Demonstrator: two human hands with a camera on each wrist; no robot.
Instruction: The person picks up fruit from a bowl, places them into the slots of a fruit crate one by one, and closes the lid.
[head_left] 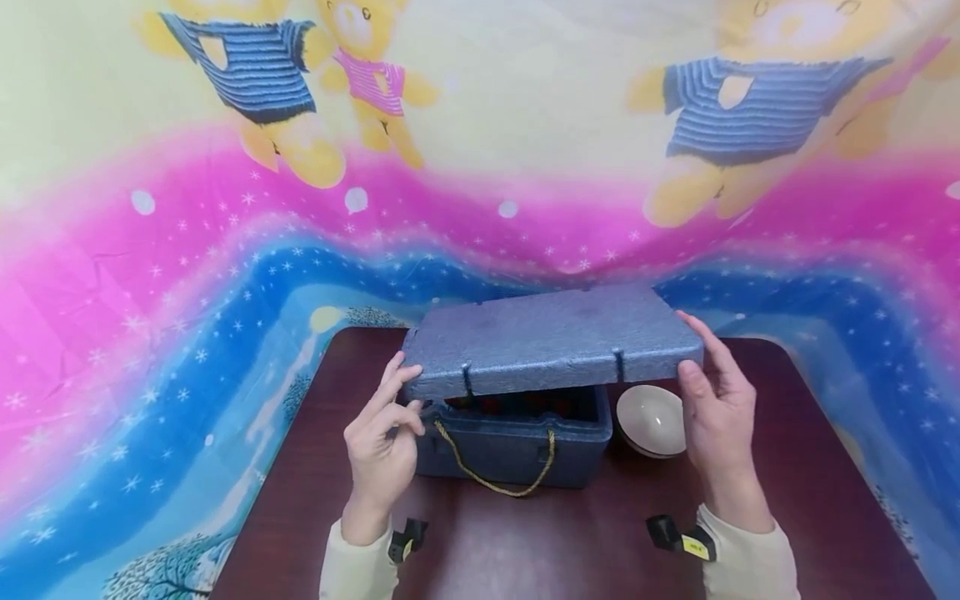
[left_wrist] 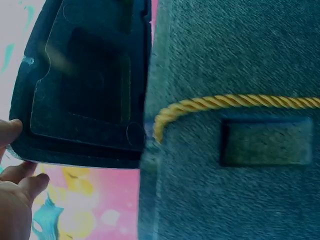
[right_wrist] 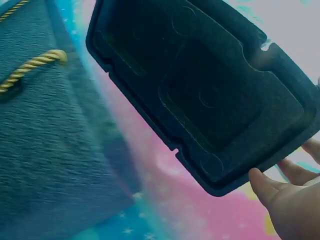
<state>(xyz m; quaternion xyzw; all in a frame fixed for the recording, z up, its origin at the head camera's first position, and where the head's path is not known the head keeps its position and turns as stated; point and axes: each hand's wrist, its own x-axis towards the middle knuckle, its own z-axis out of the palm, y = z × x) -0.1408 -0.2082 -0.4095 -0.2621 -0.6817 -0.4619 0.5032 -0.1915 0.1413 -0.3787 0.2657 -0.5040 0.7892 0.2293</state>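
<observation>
A dark grey foam lid (head_left: 555,329) is held raised and tilted above a matching foam box (head_left: 495,446), its right end higher. My left hand (head_left: 382,442) holds the lid's left front corner between fingers and thumb. At the opposite end, my right hand (head_left: 720,408) grips the lid, thumb at the front corner and fingers along the end. Recessed panels show on the lid's underside (right_wrist: 210,95) in the right wrist view. A twisted yellow rope handle (left_wrist: 240,101) hangs on the box front. Through the gap, red bits show dimly inside; their kind is unclear.
A light round bowl (head_left: 651,419) stands right of the box, close to my right hand. Everything rests on a dark reddish-brown table (head_left: 495,550). Behind the table hangs a cloth (head_left: 510,142) printed with bears and snowflakes.
</observation>
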